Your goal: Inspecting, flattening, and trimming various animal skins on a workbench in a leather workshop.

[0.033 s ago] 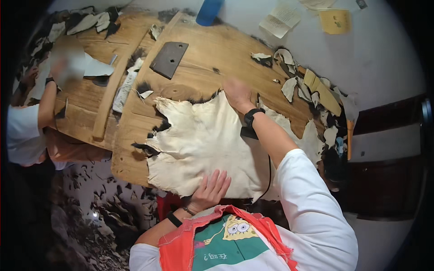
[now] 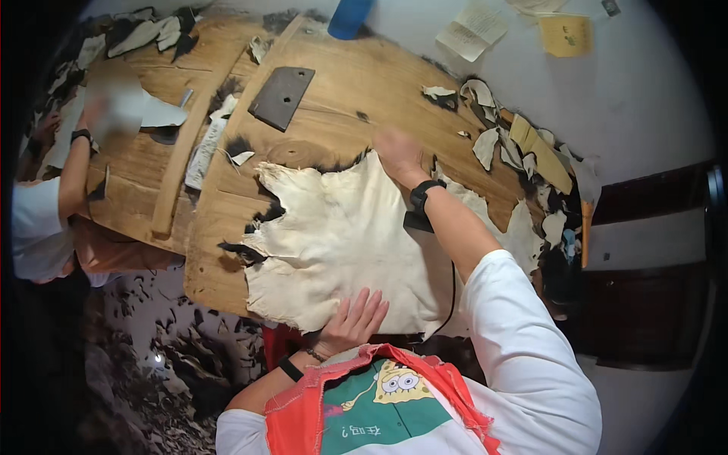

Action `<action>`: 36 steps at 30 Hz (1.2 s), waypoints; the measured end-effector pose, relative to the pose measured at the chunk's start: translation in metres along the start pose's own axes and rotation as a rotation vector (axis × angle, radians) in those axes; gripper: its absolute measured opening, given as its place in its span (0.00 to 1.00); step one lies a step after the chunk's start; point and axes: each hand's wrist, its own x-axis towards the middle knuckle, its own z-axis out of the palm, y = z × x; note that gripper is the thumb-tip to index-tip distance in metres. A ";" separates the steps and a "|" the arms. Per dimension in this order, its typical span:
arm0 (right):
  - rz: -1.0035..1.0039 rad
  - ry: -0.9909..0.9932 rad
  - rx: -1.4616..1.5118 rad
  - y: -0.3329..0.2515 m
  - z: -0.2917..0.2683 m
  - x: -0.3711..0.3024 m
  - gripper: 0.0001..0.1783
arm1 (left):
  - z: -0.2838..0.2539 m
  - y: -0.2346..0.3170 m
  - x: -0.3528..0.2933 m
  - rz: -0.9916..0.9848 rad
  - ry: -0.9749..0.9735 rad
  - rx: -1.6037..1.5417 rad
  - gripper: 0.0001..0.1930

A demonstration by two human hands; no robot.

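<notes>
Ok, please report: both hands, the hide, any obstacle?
Left hand flat on hide, near edge; right hand at far edge, blurred, grip unclear. Hide spread on table. Dark plate lies apart.

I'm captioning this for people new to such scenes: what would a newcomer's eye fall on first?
Probably the large pale hide, dark hair fringing its edges, spread across the near side of the wooden table, with the left hand flat on its near edge and the blurred right hand at its far edge. Next, the yellow cartoon figure on the person's clothing, bottom centre. Then the dark plate with two holes, beyond the hide, to the left.
</notes>
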 end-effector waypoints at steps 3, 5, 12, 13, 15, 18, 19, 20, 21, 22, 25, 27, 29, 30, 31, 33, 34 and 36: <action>0.020 0.007 -0.048 0.008 0.007 0.020 0.15 | 0.006 -0.001 -0.007 0.081 0.052 0.036 0.19; 0.005 0.026 -0.073 0.010 0.009 0.030 0.16 | 0.003 -0.001 -0.008 0.098 0.093 0.085 0.18; 0.029 0.063 0.030 0.002 0.001 0.033 0.18 | 0.000 0.005 -0.021 0.116 0.039 0.023 0.21; 0.026 -0.039 0.084 0.004 -0.009 0.033 0.20 | -0.002 0.004 -0.020 0.128 -0.032 -0.009 0.23; 0.126 -0.303 0.074 -0.001 -0.030 0.033 0.25 | -0.022 -0.004 -0.019 0.153 -0.082 -0.093 0.24; -0.116 0.055 -0.056 -0.030 -0.046 0.017 0.25 | -0.066 -0.014 -0.033 0.131 -0.071 -0.259 0.26; -0.025 -0.069 0.051 -0.043 -0.047 0.011 0.26 | -0.068 -0.020 -0.042 0.022 -0.038 -0.255 0.26; 0.017 -0.151 0.201 -0.063 -0.045 -0.009 0.27 | -0.067 -0.030 -0.051 -0.094 -0.004 -0.250 0.26; 0.056 -0.232 0.351 -0.084 -0.041 -0.038 0.27 | -0.073 -0.042 -0.055 -0.101 -0.047 -0.192 0.26; 0.040 -0.318 0.327 -0.099 -0.032 -0.067 0.32 | -0.076 -0.054 -0.051 -0.098 -0.087 -0.137 0.26; 0.046 -0.501 0.154 -0.143 -0.025 -0.108 0.46 | -0.072 -0.069 -0.036 -0.045 -0.083 -0.097 0.15; 0.015 -0.419 0.087 -0.140 -0.028 -0.104 0.48 | -0.058 -0.069 -0.014 -0.016 0.018 -0.166 0.05; 0.047 -0.448 0.062 -0.144 -0.029 -0.104 0.49 | -0.046 -0.071 -0.003 -0.089 0.002 -0.184 0.03; 0.053 -0.452 0.057 -0.146 -0.028 -0.105 0.49 | -0.041 -0.071 -0.001 -0.166 -0.016 -0.203 0.02; 0.039 -0.422 0.041 -0.149 -0.026 -0.107 0.49 | -0.034 -0.071 0.002 -0.245 0.043 -0.225 0.01; 0.038 -0.405 0.012 -0.151 -0.023 -0.109 0.48 | -0.025 -0.068 0.007 -0.333 0.038 -0.253 0.02; 0.035 -0.397 0.009 -0.152 -0.021 -0.109 0.48 | -0.021 -0.066 0.007 -0.422 0.035 -0.264 0.03; 0.050 -0.392 -0.015 -0.148 -0.024 -0.105 0.48 | -0.028 -0.061 0.013 -0.482 0.012 -0.354 0.04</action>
